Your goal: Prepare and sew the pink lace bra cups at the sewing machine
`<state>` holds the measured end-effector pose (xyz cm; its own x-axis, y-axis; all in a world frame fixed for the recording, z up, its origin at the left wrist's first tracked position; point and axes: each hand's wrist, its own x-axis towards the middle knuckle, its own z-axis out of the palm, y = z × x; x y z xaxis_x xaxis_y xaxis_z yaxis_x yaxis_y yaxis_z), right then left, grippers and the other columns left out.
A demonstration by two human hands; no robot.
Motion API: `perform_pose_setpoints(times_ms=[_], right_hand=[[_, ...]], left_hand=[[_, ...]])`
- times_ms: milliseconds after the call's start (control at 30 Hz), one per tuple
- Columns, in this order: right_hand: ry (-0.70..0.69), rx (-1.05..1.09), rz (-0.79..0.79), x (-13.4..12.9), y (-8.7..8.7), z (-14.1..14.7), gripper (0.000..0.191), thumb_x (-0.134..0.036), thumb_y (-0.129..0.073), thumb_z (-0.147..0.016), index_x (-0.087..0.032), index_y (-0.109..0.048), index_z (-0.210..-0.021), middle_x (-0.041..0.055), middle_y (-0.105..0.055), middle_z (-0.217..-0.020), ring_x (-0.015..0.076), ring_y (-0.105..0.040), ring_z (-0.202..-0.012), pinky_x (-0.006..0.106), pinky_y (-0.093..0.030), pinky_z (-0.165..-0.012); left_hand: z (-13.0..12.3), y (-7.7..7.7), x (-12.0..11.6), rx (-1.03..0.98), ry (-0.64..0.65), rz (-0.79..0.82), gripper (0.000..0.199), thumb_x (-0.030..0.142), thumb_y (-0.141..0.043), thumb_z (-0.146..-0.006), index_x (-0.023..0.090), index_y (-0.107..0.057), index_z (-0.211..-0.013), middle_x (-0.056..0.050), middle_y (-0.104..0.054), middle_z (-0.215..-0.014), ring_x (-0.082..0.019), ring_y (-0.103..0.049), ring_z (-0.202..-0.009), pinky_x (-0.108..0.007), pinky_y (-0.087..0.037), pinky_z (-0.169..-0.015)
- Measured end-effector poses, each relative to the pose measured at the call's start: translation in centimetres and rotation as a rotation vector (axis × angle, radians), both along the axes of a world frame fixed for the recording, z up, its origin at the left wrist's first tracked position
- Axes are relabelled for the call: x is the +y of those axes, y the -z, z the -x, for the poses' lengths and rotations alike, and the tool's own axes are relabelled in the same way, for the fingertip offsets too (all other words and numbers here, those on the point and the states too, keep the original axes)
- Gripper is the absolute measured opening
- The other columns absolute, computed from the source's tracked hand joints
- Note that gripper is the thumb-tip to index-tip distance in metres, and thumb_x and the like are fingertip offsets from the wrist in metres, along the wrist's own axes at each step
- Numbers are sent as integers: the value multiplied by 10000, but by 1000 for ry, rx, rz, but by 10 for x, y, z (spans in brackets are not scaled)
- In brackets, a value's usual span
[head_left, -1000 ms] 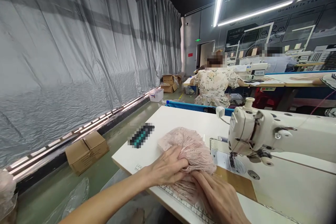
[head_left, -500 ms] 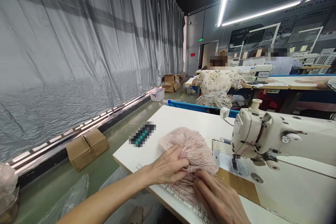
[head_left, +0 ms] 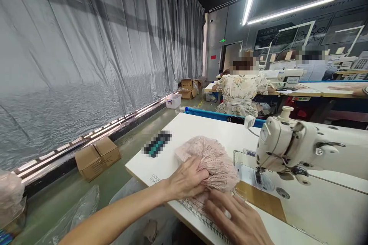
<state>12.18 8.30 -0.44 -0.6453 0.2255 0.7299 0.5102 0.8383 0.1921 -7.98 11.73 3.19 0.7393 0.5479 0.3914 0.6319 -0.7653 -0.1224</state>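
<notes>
A bunched piece of pale pink, crinkled fabric [head_left: 211, 160] lies on the white sewing table [head_left: 198, 124], left of the needle area. My left hand [head_left: 188, 180] grips its near left part, fingers bent into the folds. At the near edge of the fabric, my right hand [head_left: 235, 214] rests with its fingers somewhat spread, the fingertips touching the cloth. The white sewing machine [head_left: 290, 145] stands just to the right, its needle above the metal plate and no fabric beneath it.
A blurred dark and green object [head_left: 157, 143] lies at the table's left. Ruler markings run along the near edge. Cardboard boxes [head_left: 97, 157] and a white bin [head_left: 173, 100] stand on the floor. Ahead, a person in a floral top [head_left: 240, 92] sits at another table.
My right hand's fingers have loosened from their pinch on the fabric and spread a little. My left hand keeps its grip. The whole view has shifted slightly.
</notes>
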Motion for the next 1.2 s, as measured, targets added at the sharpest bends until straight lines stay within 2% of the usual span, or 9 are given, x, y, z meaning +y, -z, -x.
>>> perform_pose_setpoints(times_ms=[200,433,567,800,867,967,1067,1133,1200], right_hand=[[5,-43,-2,6,13,5,286,-159,-290,-996,-154,-576,-990,49,-671,-833,152,-610,-654,265,-427,-594],[37,-15,19,6,6,4,344,-185,-210,-1019,-187,-540,-919,-2,-626,-676,131,-567,-530,255,-367,-518],[58,1,24,8,10,6,299,-178,-257,-1007,-200,-520,-866,-17,-586,-617,136,-534,-493,269,-324,-502],[86,54,12,14,13,5,245,-118,-340,-958,-206,-517,-814,-19,-558,-564,143,-523,-473,282,-299,-495],[87,71,21,14,11,5,238,-116,-351,-949,-207,-507,-795,-23,-543,-553,136,-505,-450,278,-294,-476],[79,79,32,12,8,4,235,-125,-341,-956,-200,-517,-820,-30,-539,-551,124,-501,-434,262,-306,-455],[78,87,31,7,6,3,219,-132,-341,-970,-164,-555,-933,15,-626,-677,123,-580,-537,236,-381,-515],[44,62,30,3,5,3,216,-157,-357,-979,-151,-571,-1002,83,-675,-886,145,-643,-722,235,-439,-632],[-13,11,40,0,6,5,214,-196,-375,-983,-170,-587,-997,91,-673,-965,164,-646,-807,250,-456,-691]], left_hand=[[2,0,2,6,22,11,127,175,-512,-819,177,-416,-902,-76,-457,-909,-219,-442,-836,-314,-413,-688],[4,0,-1,-54,63,39,137,163,-463,-876,175,-425,-1008,-65,-445,-901,-204,-440,-857,-306,-429,-739],[10,-2,-1,-71,110,69,137,136,-440,-889,206,-495,-993,-52,-416,-935,-177,-439,-867,-291,-425,-792],[16,-10,-1,-65,187,181,219,104,-495,-811,229,-670,-855,-75,-404,-983,-230,-452,-969,-340,-424,-846],[16,-8,-2,-67,183,198,173,169,-578,-775,205,-667,-920,-91,-420,-1000,-243,-458,-982,-358,-425,-870],[15,-3,-2,-75,160,166,272,386,-673,-766,192,-642,-954,-107,-435,-1019,-260,-455,-971,-376,-434,-859],[13,1,-1,-67,120,84,129,287,-571,-855,203,-622,-938,-100,-445,-989,-245,-447,-944,-362,-431,-836],[11,2,0,-68,106,54,136,176,-504,-855,196,-613,-935,-88,-440,-936,-232,-442,-904,-345,-430,-808],[11,2,1,-83,107,44,141,162,-497,-844,186,-609,-925,-78,-429,-898,-225,-438,-870,-329,-431,-778]])
